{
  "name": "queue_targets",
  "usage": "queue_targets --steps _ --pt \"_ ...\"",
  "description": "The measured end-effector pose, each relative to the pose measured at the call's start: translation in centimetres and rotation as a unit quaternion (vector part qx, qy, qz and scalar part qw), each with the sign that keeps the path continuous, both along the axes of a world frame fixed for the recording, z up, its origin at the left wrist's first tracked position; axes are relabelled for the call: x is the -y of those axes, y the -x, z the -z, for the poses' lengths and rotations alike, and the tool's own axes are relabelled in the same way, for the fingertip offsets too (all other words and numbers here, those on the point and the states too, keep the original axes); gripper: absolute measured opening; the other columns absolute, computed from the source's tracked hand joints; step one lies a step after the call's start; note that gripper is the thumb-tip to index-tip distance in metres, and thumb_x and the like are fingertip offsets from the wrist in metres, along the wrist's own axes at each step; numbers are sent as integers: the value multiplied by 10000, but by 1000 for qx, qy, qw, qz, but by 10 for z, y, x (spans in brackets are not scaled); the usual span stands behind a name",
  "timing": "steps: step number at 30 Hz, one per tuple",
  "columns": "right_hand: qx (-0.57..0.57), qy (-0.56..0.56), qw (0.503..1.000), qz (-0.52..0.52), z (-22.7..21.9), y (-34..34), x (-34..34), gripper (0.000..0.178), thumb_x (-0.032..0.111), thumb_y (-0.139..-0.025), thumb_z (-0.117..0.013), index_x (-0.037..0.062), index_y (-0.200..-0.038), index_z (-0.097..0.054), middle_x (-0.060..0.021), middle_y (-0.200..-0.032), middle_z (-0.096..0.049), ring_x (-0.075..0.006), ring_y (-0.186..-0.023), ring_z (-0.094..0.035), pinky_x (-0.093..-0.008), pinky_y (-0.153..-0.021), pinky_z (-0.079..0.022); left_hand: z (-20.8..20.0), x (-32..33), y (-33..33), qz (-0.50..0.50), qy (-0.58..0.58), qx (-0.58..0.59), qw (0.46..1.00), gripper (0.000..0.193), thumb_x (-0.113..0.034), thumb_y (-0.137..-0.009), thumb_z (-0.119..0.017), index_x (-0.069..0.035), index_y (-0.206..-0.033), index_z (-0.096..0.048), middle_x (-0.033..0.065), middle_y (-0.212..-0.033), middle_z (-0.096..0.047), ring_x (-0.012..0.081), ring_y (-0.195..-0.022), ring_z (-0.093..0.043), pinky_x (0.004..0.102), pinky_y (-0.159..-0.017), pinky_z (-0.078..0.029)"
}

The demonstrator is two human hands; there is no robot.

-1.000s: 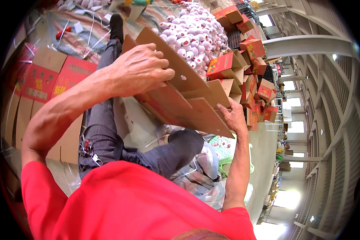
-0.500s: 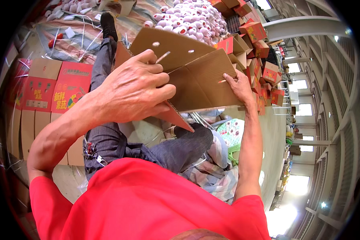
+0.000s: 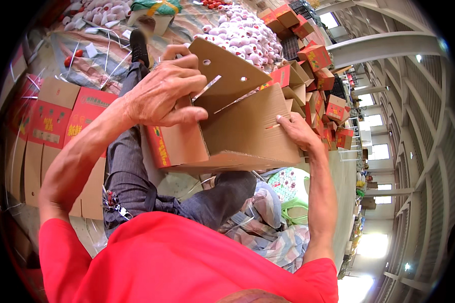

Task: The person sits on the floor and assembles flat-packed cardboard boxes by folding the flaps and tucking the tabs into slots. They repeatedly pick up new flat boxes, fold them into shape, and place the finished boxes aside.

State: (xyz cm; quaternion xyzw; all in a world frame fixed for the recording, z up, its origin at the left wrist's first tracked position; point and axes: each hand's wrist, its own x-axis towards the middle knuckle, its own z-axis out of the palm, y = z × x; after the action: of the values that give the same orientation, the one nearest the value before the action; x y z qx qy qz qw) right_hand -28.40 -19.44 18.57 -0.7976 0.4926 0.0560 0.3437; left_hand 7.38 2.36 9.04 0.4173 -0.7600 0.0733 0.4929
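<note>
A cardboard box [image 3: 240, 123], plain brown inside with red and yellow print on its outer side, is held partly unfolded above my legs. My left hand [image 3: 172, 91] is closed on the box's left side, fingers curled over the upper edge and thumb along the panel. My right hand [image 3: 298, 130] grips the right panel, its thumb on the inner face and the other fingers hidden behind. Round holes and slots show in the raised back flap. The box's underside is hidden.
Flat red-and-brown cartons [image 3: 50, 121] stand at the left. Fruit in white foam nets [image 3: 245, 38] is heaped on a striped sheet ahead. Formed red boxes [image 3: 316, 58] pile up at the right. A crumpled checked cloth [image 3: 275, 235] and a green bag [image 3: 294, 209] lie near my right forearm.
The box has opened wider and turned, so its left side panel and lower edge now show. My left hand has shifted slightly left and up; my right hand has moved slightly down.
</note>
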Motion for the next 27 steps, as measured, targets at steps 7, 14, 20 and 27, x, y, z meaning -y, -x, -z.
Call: queue_targets --steps 7,14,20,27 --pt "60 -104 988 -101 10 -15 -66 765 398 -1116 -560 -11 -1676 -238 -150 -1614 -455 -205 -1449 -446 -383 -1209 -393 3 -9 14 19 40 -69 997 157 -143 -789 -589 -46 -912 -574 114 -894 -532 341 -962 -559 530 -1138 -371" --pt "557 -270 782 77 67 -10 -85 826 583 -1116 -453 25 -1685 -237 -154 -1713 -357 -303 -1553 -386 -447 -1273 -343 1 -11 21 89 10 -129 988 184 -58 -722 -658 -60 -775 -483 78 -735 -450 333 -742 -509 524 -1115 -441" --pt "633 -457 617 100 106 -31 -58 725 540 -1082 -559 66 -1595 -365 -158 -1531 -539 -280 -1335 -603 -480 -1134 -513 -2 -4 28 73 -3 -123 990 174 -47 -690 -632 -59 -757 -472 88 -718 -426 336 -735 -482 501 -1087 -449" --pt "583 78 807 -52 114 -32 -92 319 221 -1005 -586 52 -1275 -610 -177 -1418 -582 -307 -1323 -566 -503 -1154 -446 -5 -7 33 70 -10 -111 991 169 -49 -680 -621 -62 -768 -476 94 -729 -419 331 -763 -464 445 -922 -428"
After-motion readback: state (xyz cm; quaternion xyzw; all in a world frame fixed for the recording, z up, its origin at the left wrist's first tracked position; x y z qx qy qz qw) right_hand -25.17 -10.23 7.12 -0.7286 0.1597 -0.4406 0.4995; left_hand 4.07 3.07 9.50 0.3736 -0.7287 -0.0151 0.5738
